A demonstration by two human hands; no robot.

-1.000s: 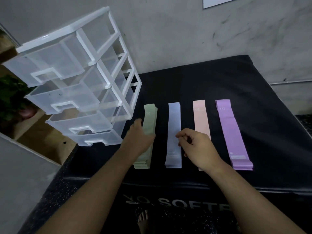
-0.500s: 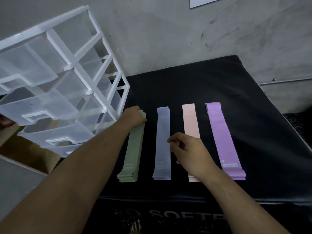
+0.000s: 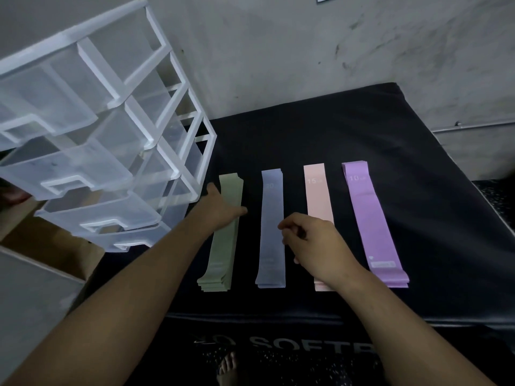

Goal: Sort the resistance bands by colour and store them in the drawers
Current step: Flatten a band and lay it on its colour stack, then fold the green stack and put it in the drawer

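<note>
Four stacks of resistance bands lie side by side on the black mat (image 3: 423,196): green (image 3: 218,263), blue (image 3: 271,201), pink (image 3: 317,193) and purple (image 3: 370,218). My left hand (image 3: 220,210) rests palm down on the upper half of the green stack, fingers spread towards its far end. My right hand (image 3: 315,240) hovers over the gap between the blue and pink stacks with loosely curled fingers and holds nothing. It hides the middle of the pink stack. A clear plastic drawer unit (image 3: 92,135) with a white frame stands at the left, several drawers pulled out.
A grey concrete wall (image 3: 306,51) runs behind the mat. The mat's front edge carries white lettering, and a bare foot (image 3: 228,369) shows below it. The drawer unit's lowest drawer (image 3: 122,238) juts out close to my left forearm.
My left hand has slid back from the far end of the green stack to its upper half. My right hand has barely moved. The view has shifted slightly.
</note>
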